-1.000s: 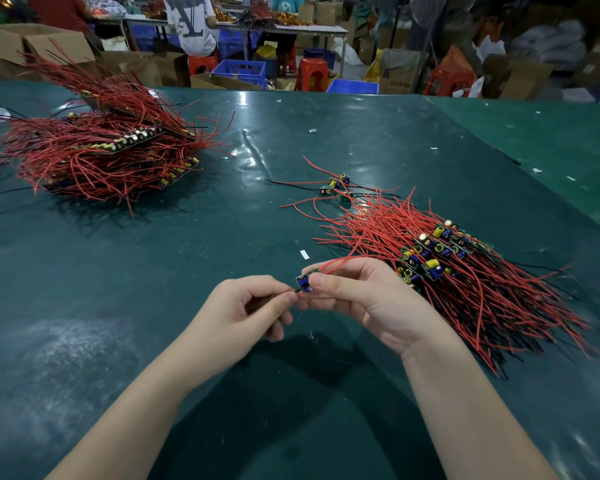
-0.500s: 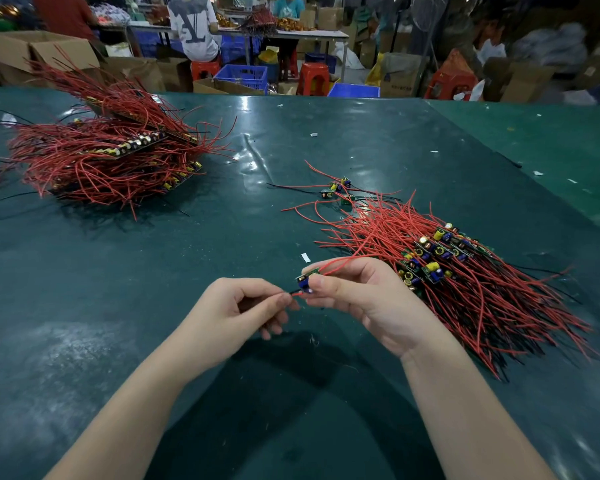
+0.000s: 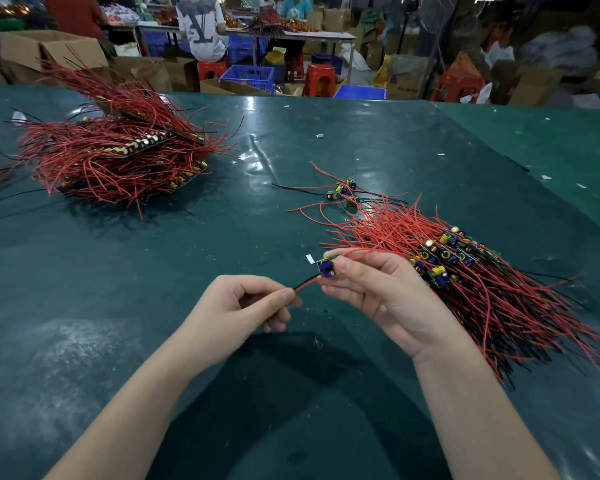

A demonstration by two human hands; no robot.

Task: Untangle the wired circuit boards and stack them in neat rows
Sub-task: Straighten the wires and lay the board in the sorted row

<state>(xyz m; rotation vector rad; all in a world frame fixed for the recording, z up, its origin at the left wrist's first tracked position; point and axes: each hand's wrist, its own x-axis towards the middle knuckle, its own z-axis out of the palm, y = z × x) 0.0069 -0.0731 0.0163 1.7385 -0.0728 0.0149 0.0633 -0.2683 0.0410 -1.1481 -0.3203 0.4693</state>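
On my dark green bench (image 3: 257, 237) lie two heaps of red-wired circuit boards: one at ten o'clock (image 3: 118, 157), one at three (image 3: 465, 271). My right hand (image 3: 378, 296) pinches one small green board (image 3: 327, 267); my left hand (image 3: 236, 306) pinches its wires (image 3: 307, 284).

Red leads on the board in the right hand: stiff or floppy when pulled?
Probably springy rather than limp: the red lead spans straight between left hand and right hand. The circuit board looks light, pinched by fingertips alone.
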